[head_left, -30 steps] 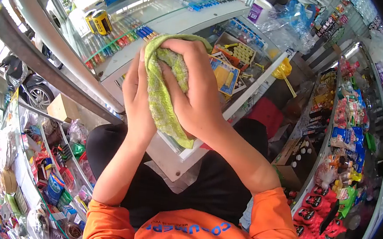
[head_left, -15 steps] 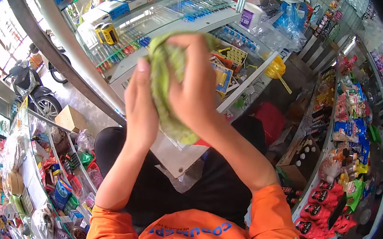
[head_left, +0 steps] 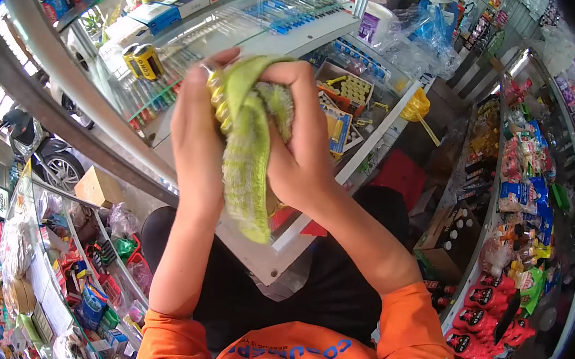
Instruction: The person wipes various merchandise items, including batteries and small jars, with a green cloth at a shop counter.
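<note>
Head view: R hand (head_left: pixel 299 135) gripped green cloth (head_left: pixel 249 158) (prob. soft) against partly hidden shiny yellow item (head_left: pixel 220 104), over white panel (head_left: pixel 244 248); L hand (head_left: pixel 196 145) lay alongside, grip unclear. Item seemed stiff, poss. slippery, best held by opp. sides.

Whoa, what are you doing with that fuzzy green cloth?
A person in an orange top has a green cloth bunched between two hands. The right hand grips it. The left hand is on the other side, by something shiny, gold and ridged that peeks out. Most of that is hidden, so I can't tell what it is. Pens lie in the case beyond.
</note>
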Demonstrator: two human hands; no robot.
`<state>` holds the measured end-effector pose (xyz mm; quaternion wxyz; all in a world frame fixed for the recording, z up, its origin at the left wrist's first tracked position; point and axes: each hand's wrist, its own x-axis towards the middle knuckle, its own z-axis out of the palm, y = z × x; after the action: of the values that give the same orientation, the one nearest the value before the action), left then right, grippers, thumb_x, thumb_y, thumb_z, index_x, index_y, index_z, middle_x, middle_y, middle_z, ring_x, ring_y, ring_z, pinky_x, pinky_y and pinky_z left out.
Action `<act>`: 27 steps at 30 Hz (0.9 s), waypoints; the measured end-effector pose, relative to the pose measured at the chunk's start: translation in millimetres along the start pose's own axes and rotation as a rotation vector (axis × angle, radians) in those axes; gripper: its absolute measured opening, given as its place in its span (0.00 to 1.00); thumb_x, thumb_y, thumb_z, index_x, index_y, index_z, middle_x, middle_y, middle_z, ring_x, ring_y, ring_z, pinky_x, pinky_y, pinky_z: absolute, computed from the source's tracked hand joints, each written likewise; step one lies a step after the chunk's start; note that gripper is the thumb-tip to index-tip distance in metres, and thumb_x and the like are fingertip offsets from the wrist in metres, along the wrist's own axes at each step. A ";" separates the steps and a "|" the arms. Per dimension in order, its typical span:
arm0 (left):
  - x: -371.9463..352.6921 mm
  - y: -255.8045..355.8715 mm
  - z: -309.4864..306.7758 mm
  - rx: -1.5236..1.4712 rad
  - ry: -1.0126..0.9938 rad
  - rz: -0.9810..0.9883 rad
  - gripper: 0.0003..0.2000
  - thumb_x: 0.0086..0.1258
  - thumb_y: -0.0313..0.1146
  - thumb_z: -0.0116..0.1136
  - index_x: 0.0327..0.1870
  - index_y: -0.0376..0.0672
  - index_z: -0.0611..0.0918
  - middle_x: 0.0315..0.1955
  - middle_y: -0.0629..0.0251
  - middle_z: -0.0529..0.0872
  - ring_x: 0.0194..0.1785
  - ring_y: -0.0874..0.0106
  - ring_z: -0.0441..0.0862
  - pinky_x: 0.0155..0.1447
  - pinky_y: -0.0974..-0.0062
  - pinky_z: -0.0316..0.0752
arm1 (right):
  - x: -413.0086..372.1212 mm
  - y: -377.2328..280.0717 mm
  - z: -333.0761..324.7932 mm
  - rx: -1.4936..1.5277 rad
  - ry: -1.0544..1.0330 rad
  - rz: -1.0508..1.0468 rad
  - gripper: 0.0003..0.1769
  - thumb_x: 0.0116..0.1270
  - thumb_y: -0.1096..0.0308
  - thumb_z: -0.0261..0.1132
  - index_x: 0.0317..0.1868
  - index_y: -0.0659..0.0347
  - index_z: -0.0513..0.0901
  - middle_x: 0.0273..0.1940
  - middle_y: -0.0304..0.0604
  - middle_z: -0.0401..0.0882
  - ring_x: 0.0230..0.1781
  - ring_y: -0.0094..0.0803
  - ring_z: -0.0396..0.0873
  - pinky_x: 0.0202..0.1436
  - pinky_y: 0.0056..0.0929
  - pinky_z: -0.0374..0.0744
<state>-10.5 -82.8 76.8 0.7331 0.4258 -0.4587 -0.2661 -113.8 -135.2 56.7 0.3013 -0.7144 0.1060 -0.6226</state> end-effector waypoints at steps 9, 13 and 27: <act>-19.7 -25.5 6.7 -0.043 0.049 -0.317 0.34 0.88 0.60 0.33 0.56 0.35 0.82 0.45 0.66 0.86 0.48 0.77 0.80 0.55 0.77 0.74 | -2.7 14.2 -2.8 -0.324 -0.014 0.027 0.21 0.64 0.79 0.69 0.56 0.63 0.74 0.48 0.54 0.77 0.48 0.60 0.79 0.47 0.48 0.77; -15.7 -53.1 -20.7 0.110 0.101 -0.194 0.21 0.89 0.43 0.44 0.68 0.37 0.78 0.58 0.61 0.83 0.59 0.72 0.82 0.65 0.73 0.76 | -3.9 9.8 3.3 -0.180 -0.001 -0.033 0.22 0.63 0.77 0.69 0.57 0.60 0.75 0.48 0.53 0.77 0.46 0.59 0.81 0.46 0.50 0.79; 14.5 -24.9 -37.1 0.649 -0.249 0.360 0.16 0.87 0.38 0.50 0.41 0.34 0.79 0.28 0.66 0.77 0.33 0.75 0.72 0.40 0.72 0.69 | 14.8 -3.2 -56.4 -0.163 -0.372 0.069 0.21 0.64 0.77 0.68 0.59 0.64 0.85 0.52 0.48 0.86 0.53 0.43 0.85 0.58 0.36 0.79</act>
<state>29.2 -92.4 53.6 0.5341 0.5126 -0.6719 -0.0240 -165.3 -157.3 73.2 0.2781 -0.8350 0.1230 -0.4586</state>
